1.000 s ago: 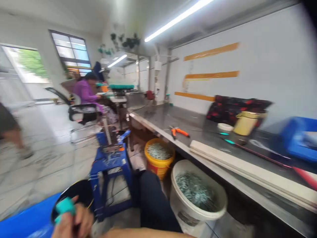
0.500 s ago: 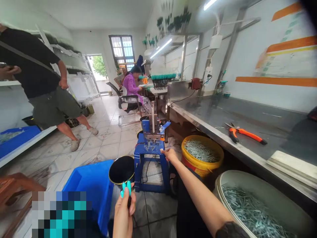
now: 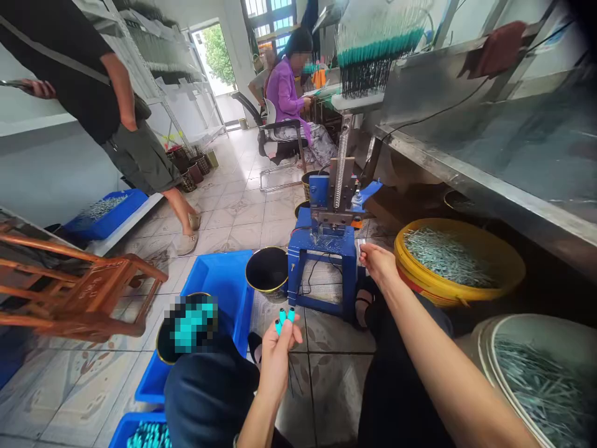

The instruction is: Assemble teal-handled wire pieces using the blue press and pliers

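**Left hand pinches 2 teal-tipped rods at 6 o'clock in view.**
Its fingers press together on the rods, with thin dark strands hanging below. The right hand rests at 3 o'clock from the blue machine stand, its fingers curled together; whether they grip anything is too small to tell. A black pail stands at 12 o'clock from the left hand, beside a blue crate. A yellow bucket of teal-tipped pieces sits at 3 o'clock from the right hand.
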### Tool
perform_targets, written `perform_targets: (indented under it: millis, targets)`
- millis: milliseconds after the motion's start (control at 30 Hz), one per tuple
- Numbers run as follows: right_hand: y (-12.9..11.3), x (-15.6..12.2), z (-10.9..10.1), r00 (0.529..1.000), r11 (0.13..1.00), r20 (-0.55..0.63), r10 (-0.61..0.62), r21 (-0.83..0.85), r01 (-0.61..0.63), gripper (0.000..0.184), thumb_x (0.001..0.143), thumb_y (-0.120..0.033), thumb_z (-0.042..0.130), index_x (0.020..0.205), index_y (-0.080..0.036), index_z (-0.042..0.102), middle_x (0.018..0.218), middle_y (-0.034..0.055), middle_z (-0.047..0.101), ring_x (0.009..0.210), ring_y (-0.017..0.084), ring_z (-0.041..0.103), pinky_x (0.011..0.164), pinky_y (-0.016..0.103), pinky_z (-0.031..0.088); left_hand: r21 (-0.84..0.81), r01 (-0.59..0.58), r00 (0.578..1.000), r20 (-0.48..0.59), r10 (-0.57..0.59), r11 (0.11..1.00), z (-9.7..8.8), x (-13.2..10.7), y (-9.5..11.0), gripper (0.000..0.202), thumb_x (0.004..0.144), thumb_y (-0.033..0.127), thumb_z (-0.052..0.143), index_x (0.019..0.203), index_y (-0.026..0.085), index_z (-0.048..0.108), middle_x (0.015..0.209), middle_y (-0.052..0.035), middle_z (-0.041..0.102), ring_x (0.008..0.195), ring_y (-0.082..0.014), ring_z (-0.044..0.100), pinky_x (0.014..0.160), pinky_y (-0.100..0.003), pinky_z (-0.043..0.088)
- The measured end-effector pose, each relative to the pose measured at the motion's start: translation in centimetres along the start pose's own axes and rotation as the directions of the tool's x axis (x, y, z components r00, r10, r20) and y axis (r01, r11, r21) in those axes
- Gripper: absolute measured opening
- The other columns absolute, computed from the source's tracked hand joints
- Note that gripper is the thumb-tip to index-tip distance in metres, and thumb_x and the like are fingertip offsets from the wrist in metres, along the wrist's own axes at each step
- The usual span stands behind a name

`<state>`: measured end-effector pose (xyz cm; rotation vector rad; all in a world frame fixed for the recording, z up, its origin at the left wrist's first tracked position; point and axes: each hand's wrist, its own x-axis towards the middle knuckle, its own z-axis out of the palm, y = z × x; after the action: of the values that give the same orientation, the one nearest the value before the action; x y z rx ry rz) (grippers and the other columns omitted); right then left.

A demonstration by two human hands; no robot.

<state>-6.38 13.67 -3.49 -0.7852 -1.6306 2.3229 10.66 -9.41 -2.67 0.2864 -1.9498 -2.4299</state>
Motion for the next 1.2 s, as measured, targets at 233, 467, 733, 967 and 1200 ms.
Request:
perform_targets:
  millis: [233, 467, 733, 967, 1200]
  targets:
    - [2.6, -16.9, -1.3, 0.822, 0.955, 0.502, 0.268, -0.024, -0.296, 0.029, 0.061, -0.035, 0.073, 0.076, -0.013, 0.061, 0.063, 0.0038, 0.063, 0.058, 0.015, 0.060, 0.056, 0.026, 0.048, -0.008, 0.064, 0.994, 0.087, -0.063, 0.998, 0.6, -1.3, -0.9, 0.026, 0.080, 0.037, 0.053, 0.093, 0.015, 0.059, 0.061, 0.0022, 0.047, 0.050, -0.0063, 0.027, 0.050, -0.022, 0.021]
    - [-0.7, -20.9, -0.7, 0.795, 0.980, 0.579, 0.178, -0.034, -0.195, 0.026, 0.075, -0.037, 0.059, 0.064, -0.016, 0.048, 0.046, -0.0062, 0.047, 0.034, 0.004, 0.038, 0.035, 0.016, 0.023, -0.180, 0.161, 0.964, 0.237, -0.116, 0.970, 1.7, -3.3, -0.2, 0.019, 0.083, 0.031, 0.050, 0.088, 0.015, 0.056, 0.063, 0.0004, 0.051, 0.050, -0.0061, 0.029, 0.053, -0.023, 0.023]
    - [-0.3, -23.1, -0.4, 0.839, 0.980, 0.523, 0.151, 0.032, -0.196, 0.025, 0.074, -0.030, 0.054, 0.058, -0.015, 0.043, 0.067, -0.0006, 0.058, 0.034, 0.002, 0.035, 0.036, 0.018, 0.021, -0.293, 0.249, 0.939, 0.306, -0.157, 0.923, 1.2, -5.1, -0.5, 0.015, 0.076, 0.027, 0.061, 0.078, 0.016, 0.051, 0.060, 0.0029, 0.046, 0.050, -0.0053, 0.030, 0.050, -0.022, 0.020]
    - [-0.8, -24.1, -0.6, 0.771, 0.953, 0.596, 0.227, 0.027, -0.301, 0.030, 0.071, -0.023, 0.054, 0.055, -0.018, 0.030, 0.070, 0.0019, 0.062, 0.038, 0.007, 0.048, 0.038, 0.020, 0.030, -0.298, 0.274, 0.927, 0.335, -0.168, 0.915, 0.8, -6.0, 0.0, 0.023, 0.082, 0.033, 0.052, 0.070, 0.014, 0.056, 0.057, 0.0004, 0.046, 0.051, -0.0066, 0.031, 0.051, -0.023, 0.022]
    - [-0.6, -24.5, -0.4, 0.748, 0.934, 0.616, 0.245, 0.056, -0.353, 0.029, 0.071, -0.025, 0.056, 0.055, -0.017, 0.034, 0.065, 0.0014, 0.062, 0.038, 0.008, 0.049, 0.038, 0.020, 0.036, -0.270, 0.257, 0.929, 0.335, -0.160, 0.928, 0.8, -6.1, 0.4, 0.029, 0.079, 0.038, 0.055, 0.065, 0.013, 0.056, 0.056, 0.0013, 0.042, 0.049, -0.0056, 0.026, 0.047, -0.022, 0.018]
